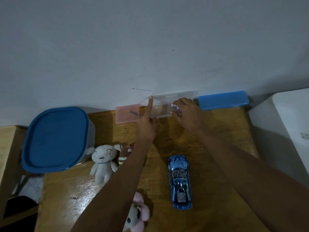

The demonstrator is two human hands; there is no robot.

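A clear plastic case (168, 101) lies at the far edge of the wooden table (209, 164), against the wall. My left hand (147, 121) is at its left end, index finger stretched up along the raised clear lid, thumb at the case's front edge. My right hand (187, 113) is at the case's right part and pinches a small white tube with red and blue print (175, 107) over the case. A pink case (127, 115) sits to the left of the clear one, a blue case (223, 99) to the right.
A large box with a blue lid (56, 139) stands at the left. A white plush dog (102, 162) and a brown plush (124, 152) lie beside it; a pink plush (138, 213) sits at the front. A blue toy car (179, 181) lies mid-table. A white unit (287, 124) stands right.
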